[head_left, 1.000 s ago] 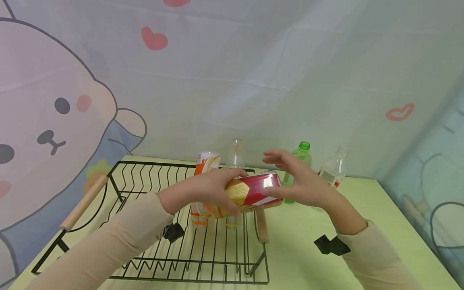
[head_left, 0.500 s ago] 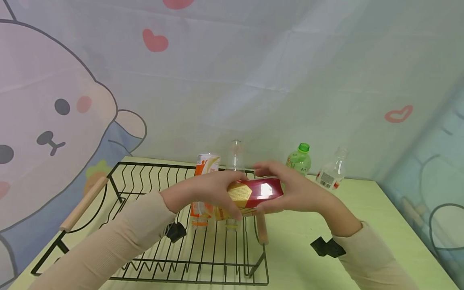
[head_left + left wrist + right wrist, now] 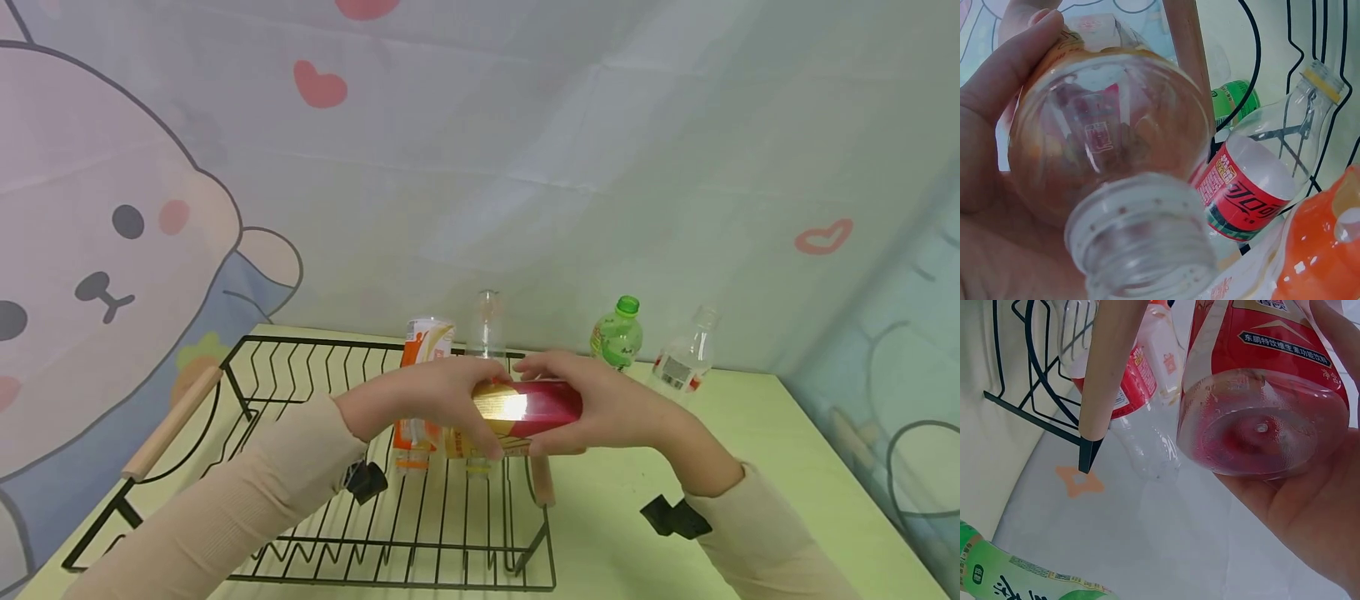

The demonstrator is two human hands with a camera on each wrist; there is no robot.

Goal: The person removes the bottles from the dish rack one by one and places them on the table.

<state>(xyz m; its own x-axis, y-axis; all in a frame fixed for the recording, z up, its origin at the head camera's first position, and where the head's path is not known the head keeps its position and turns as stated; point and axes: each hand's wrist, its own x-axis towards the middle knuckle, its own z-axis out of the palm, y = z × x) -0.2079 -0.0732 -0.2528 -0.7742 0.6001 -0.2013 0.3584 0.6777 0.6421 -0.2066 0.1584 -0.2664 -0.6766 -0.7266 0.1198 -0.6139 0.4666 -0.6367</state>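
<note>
A plastic bottle with a red and gold label [image 3: 528, 408] lies sideways in the air between my hands, over the right side of the black wire rack [image 3: 360, 546]. My left hand [image 3: 450, 396] grips its neck half, fingers and thumb around it. In the left wrist view the bottle's uncapped mouth [image 3: 1147, 237] faces the camera. My right hand [image 3: 600, 408] grips the base end; the right wrist view shows the bottle's base [image 3: 1263, 434] against the palm. Behind the hands, an orange-labelled bottle [image 3: 429, 337] and a clear bottle [image 3: 487, 329] with a red label lean in the rack, necks down.
On the pale green table, right of the rack, stand a green bottle [image 3: 618, 337] and a clear bottle [image 3: 684, 358] with a small label. The rack has wooden handles [image 3: 176, 421] at both ends. A printed cloth [image 3: 465, 150] hangs behind the table.
My right hand has moved left and its fingers have closed around the bottle's base end. The held bottle has levelled and dropped slightly. The left hand has hardly moved.
</note>
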